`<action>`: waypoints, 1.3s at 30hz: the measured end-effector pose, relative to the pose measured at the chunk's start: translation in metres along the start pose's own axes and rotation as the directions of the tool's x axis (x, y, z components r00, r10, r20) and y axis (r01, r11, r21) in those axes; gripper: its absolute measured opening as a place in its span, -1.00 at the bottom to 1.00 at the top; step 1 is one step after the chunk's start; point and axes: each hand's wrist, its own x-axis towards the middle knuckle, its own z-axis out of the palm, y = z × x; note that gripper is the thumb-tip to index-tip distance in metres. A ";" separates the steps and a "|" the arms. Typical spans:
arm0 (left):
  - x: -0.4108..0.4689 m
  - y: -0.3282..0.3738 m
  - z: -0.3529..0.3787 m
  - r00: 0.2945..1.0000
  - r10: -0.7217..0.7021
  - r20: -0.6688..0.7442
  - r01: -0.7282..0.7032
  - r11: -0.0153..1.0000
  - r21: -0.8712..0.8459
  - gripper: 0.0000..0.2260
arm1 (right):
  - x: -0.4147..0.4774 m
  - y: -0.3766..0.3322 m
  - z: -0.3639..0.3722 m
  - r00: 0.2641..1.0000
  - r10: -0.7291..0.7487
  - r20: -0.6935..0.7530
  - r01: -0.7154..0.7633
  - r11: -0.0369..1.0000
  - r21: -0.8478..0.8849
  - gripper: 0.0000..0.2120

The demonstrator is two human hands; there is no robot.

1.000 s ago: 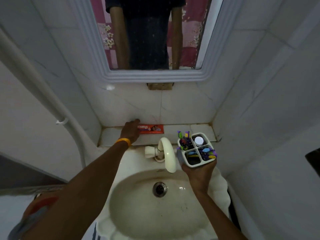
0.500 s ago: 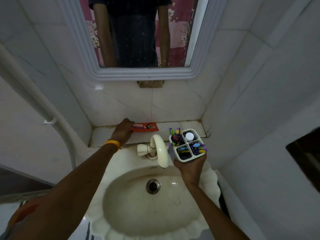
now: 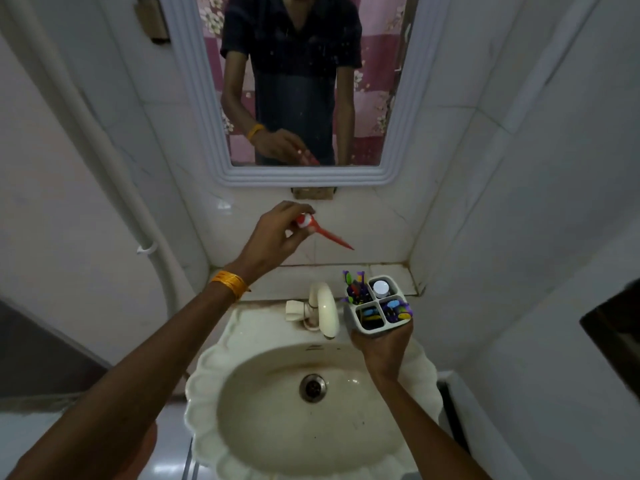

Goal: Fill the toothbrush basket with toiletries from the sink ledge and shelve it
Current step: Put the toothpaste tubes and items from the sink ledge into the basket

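Left hand point(image 3: 273, 237): I see it raised in front of the wall tiles below the mirror, fingers pinched shut on the cap end of a red tube point(image 3: 325, 237). The tube hangs tilted, its flat tail pointing down and right, clear of the ledge point(image 3: 301, 282). Yellow bangles point(image 3: 230, 284) sit on this wrist.

Right hand point(image 3: 384, 344): closed around the lower body of the basket point(image 3: 377, 308), gripping it from the near side and holding it upright above the right rim of the sink point(image 3: 207, 386), just beside the tap point(image 3: 323, 306).

Basket: white, four compartments. Far-left cell holds upright brushes point(image 3: 356, 287) with purple and green handles. Far-right cell holds a white-capped bottle point(image 3: 381, 287). The two near cells hold small coloured items; I cannot tell what they are.

Ledge: tiled strip behind the sink, below the tube and behind the basket.

Sink: cream, scalloped rim, metal drain point(image 3: 312, 387) at centre; the tap's spout curves out over the bowl.

Mirror point(image 3: 301, 84): white moulded frame, reflecting the person's dark shirt and the hand with the tube.

Pipe point(image 3: 114, 174): white, running down the left wall, clipped near its bend.
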 end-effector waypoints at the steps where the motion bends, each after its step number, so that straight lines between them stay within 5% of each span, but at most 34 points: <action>1: 0.004 0.014 -0.003 1.000 0.016 0.016 -0.016 1.000 -0.018 -0.72 | 0.001 0.001 0.000 1.000 0.004 0.007 -0.004 1.000 -0.009 0.08; 4: 0.007 0.050 -0.003 0.991 0.059 0.119 -0.054 0.997 -0.047 -0.72 | 0.002 0.008 -0.002 0.996 0.028 0.086 -0.023 0.998 -0.057 -0.13; 12: -0.008 0.098 0.043 0.940 0.015 0.342 -0.074 0.985 0.159 -0.80 | 0.006 0.012 -0.003 0.999 -0.043 0.000 0.043 0.999 -0.026 0.01; 24: -0.017 0.096 0.104 0.883 -0.138 0.448 0.008 0.960 0.280 -0.85 | -0.003 0.011 0.002 1.000 0.013 -0.019 -0.016 0.988 -0.151 0.22; 39: -0.028 0.105 0.147 0.799 -0.253 0.545 0.048 0.931 0.362 -0.71 | -0.001 0.009 -0.007 0.999 -0.025 0.036 0.029 0.993 -0.113 0.11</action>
